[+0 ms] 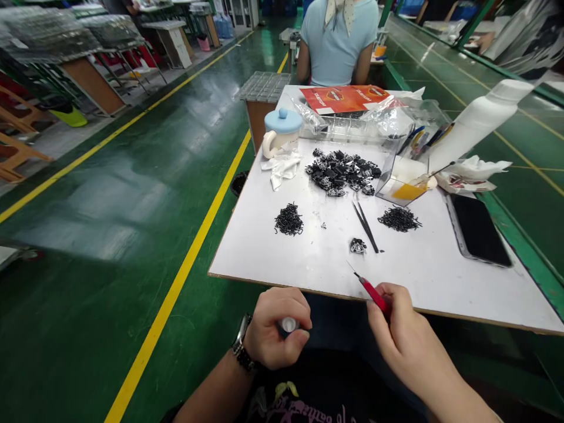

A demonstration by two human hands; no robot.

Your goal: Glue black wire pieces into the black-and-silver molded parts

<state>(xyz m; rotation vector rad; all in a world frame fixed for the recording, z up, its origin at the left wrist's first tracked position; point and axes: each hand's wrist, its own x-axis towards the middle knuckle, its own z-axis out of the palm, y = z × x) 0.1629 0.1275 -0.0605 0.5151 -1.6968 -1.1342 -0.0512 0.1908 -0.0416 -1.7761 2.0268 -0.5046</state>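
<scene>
While Left Hand Grips Small Cylinder, Right Hand Holds Red-Handled Tool

The left hand (275, 332) is closed around a small cylinder (288, 325), whose pale round end shows between thumb and curled fingers; the hand is just off the near edge of the white counter (255, 252). The right hand (396, 329), well apart from the left, is closed on a red-handled tool (374, 295). The thin tip of this tool points forward and left, over the near edge of the counter; whether it touches the surface cannot be told.

Just beyond the tip lies a single black-and-silver part (358, 245), apart from the tool. Black tweezers (365, 228) lie to its right, points away from the person. A left heap of small black pieces (289, 220) and a right heap of similar pieces (400, 218) flank these items. Behind them sits a larger pile of black-and-silver parts (343, 170).

At the back left, a mug (282, 141) carries a blue lid (283, 120), with a crumpled white tissue (284, 167) in front. On the right side are a clear box (403, 179) containing implements, a white bottle (478, 123) and a dark-screened phone (480, 229). Beyond the counter, a co-worker in a light blue top (339, 41) faces away.
</scene>
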